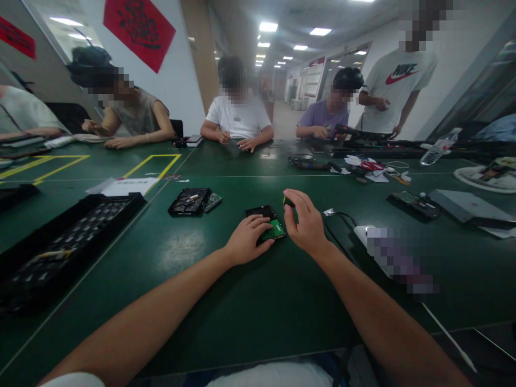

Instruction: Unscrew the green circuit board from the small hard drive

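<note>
On the green tabletop, just ahead of me, lies a hard drive [276, 230] with a green label and a black casing. My left hand [250, 239] rests over its left and near side, fingers on top and thumb along the near edge, holding it against the table. Raised just right of the drive is my right hand [305, 223], its thumb and fingers pinched around a small black-and-yellow tool [287, 201]. Most of that tool is hidden by the fingers, so its exact kind does not show.
Left of the drive sit an opened black drive casing [189, 201] and a circuit board [213, 201]. A long black tray [68, 242] stands far left. To the right are a white power strip [373, 244], another drive [414, 206] and a grey box [471, 207]. Several people work across the table.
</note>
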The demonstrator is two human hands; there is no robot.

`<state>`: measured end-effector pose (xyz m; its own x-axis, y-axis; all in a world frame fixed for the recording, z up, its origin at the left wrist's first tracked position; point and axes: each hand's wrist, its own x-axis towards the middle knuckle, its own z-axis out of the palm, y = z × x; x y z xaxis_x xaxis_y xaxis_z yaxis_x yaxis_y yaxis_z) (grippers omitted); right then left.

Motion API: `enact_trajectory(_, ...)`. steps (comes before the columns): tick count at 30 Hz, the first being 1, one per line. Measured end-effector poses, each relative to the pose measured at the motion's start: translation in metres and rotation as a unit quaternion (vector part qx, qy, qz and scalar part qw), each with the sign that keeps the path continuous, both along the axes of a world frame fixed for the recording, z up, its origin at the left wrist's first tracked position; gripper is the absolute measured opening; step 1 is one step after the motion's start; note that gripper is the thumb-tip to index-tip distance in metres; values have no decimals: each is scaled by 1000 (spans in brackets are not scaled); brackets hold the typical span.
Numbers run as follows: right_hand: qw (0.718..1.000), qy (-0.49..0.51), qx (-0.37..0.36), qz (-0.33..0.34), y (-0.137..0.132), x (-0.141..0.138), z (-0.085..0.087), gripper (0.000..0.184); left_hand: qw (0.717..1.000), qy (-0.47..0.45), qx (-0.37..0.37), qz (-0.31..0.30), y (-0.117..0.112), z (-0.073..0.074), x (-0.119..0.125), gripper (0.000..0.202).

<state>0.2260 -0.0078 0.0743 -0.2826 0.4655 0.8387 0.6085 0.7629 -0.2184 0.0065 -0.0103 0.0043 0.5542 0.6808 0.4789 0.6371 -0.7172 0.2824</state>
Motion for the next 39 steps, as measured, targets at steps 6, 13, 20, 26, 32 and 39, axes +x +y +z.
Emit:
enact_trajectory(6,997,28,28,-66,4,3,-2,31,1000,-5,1,-5,0,0,0,43)
enact_trajectory(13,999,0,20,-30,0,1,-1,42,1000,5,1,1,0,1,0,42)
enact_trajectory(20,997,13,24,-67,3,2,-3,37,1000,3,-1,0,-2,3,1,42)
enact_trajectory(26,998,1,24,-57,2,2,-3,41,1000,-1,-2,2,-2,3,1,42)
enact_trajectory(32,1000,2,12,-24,-1,0,-2,46,1000,0,-1,-2,0,1,0,43)
enact_trajectory(39,997,17,25,-66,2,3,-4,37,1000,-1,-2,0,-1,2,1,42)
